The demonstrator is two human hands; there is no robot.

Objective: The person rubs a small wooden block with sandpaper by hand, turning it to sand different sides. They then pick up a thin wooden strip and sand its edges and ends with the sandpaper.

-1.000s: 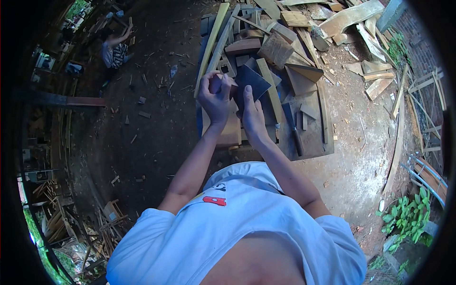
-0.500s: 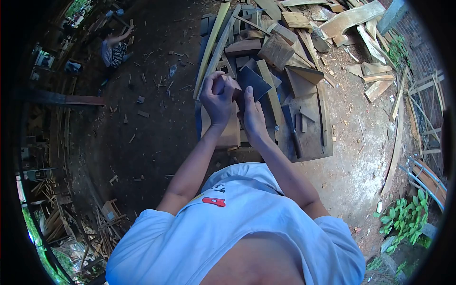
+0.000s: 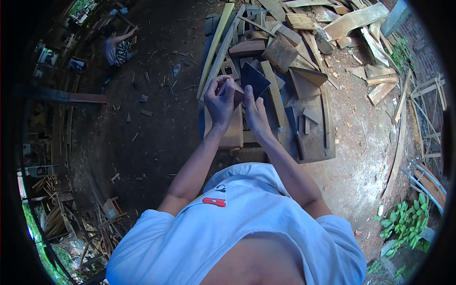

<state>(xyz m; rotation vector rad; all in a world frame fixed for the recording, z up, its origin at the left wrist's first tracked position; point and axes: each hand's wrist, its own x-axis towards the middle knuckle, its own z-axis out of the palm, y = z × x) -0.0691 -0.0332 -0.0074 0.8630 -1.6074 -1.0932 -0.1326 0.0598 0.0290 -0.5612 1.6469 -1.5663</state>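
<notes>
My left hand [image 3: 220, 105] is closed, its thumb and fingers pinching a thin brown piece [image 3: 237, 91] that looks like the back of sandpaper. Close beside it, my right hand [image 3: 257, 118] has its thumb pressed along the near edge of a dark square sheet [image 3: 256, 80], which resembles sandpaper grit side up. Whether the brown piece and the dark sheet are one folded sheet I cannot tell. Both hands are over a low workbench [image 3: 316, 151] heaped with wood. A dark-bladed knife [image 3: 299, 145] lies right of my right hand, near small wood blocks [image 3: 311, 114].
Long wooden strips [image 3: 216, 52] lie along the bench's left side. Offcuts [image 3: 356, 21] pile up behind it and to the right. A person [image 3: 116, 50] crouches at the far left. A leafy plant [image 3: 406, 221] grows at the lower right.
The view has shifted slightly. My left hand has turned a little, and the brown piece in its fingers lies at a different angle. My right thumb stays at the dark sheet.
</notes>
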